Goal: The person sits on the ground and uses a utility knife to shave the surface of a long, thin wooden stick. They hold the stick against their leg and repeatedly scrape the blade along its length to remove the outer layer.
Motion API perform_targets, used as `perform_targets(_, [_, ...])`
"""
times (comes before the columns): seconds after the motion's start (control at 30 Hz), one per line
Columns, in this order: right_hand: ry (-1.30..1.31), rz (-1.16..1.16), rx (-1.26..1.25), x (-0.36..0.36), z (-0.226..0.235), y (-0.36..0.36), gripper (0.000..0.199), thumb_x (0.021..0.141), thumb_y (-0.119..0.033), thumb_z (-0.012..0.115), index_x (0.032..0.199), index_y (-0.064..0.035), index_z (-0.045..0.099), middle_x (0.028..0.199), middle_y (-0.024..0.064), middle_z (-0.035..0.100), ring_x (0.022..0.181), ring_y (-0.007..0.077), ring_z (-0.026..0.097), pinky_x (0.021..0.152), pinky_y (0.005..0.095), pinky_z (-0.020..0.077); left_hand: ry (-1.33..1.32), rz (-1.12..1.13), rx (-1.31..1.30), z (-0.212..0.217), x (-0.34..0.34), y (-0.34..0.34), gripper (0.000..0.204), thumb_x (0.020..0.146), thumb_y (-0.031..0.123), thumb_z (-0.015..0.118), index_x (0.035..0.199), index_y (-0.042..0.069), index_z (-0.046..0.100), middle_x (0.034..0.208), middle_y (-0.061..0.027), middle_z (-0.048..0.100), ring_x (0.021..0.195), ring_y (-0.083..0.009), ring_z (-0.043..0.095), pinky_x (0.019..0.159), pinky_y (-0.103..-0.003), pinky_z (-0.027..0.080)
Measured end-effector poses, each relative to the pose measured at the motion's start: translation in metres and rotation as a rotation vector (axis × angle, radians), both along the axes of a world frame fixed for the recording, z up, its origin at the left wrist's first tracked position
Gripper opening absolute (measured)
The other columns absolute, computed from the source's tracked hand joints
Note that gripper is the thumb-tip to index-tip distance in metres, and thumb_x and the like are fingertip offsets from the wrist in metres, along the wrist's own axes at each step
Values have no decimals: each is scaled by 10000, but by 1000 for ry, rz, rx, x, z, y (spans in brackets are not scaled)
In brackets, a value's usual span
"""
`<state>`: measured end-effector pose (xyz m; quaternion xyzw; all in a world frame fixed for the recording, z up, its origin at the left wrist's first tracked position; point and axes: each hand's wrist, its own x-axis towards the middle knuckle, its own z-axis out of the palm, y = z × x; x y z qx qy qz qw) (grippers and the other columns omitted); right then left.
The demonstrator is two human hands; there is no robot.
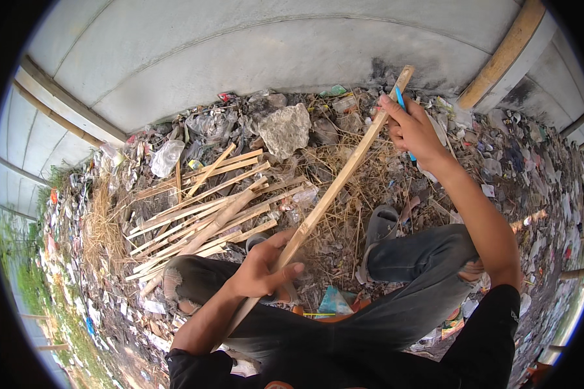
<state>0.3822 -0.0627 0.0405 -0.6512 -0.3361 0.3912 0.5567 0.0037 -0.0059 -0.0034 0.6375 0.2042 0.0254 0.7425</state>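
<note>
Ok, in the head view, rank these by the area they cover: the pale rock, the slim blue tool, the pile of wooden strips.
1. Pile of wooden strips, clearly largest.
2. Pale rock.
3. Slim blue tool, partly hidden by the right hand, also nearer the camera.

Right hand [416,133] hides the middle of a blue tool [400,98], kind unclear; left hand [261,269] covers part of the stick [344,178]; the lower edge crops the shirt [370,371]
</note>
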Motion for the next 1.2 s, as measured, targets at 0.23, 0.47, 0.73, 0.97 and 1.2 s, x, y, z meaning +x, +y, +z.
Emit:
perform_targets(0.23, [-352,167,-139,-8,4,-13,451,1130,-479,456,1305,-64,477,773,9,493,621,83,445,546,301,401,-21,38,-132,-1,-5,2,605,1056,123,610,1567,-79,356,1047,-76,680,668,-79,659,549,-215,549])
perform_targets(0.47, [-595,70,-121,5,10,-13,538,1142,-475,429,972,-20,661,655,30,487,596,152,493,618,362,427,-60,69,-165,-5,-17,0,605,1061,77,567,1587,-104,329,1080,-66,695,778,-48,651,625,-207,538])
perform_targets(0.73, [-892,-187,-268,35,10,-4,747,1107,-622,398,653,-29,434,553,34,296,533,173,282,541,437,284,-62,55,-138,-18,-22,-8,612,1057,19,549,1605,-102,304,1185,-119,696,807,-57,649,690,-202,517])
perform_targets(0.97, [-881,59,-312,-8,-2,-7,811,1110,-628,351,654,22,517,560,129,478,548,294,511,621,508,436,-109,138,-227,-23,-20,-10,611,1039,-42,547,1606,-87,325,1095,-55,656,786,-55,588,694,-210,481])
perform_targets(1.2, [-790,-61,-182,-14,10,-5,800,1119,-610,333,686,25,551,552,142,497,521,291,510,587,506,418,-211,158,-169,-27,-15,-6,610,1027,-38,570,1599,-73,362,1060,-2,627,774,-21,491,670,-209,416])
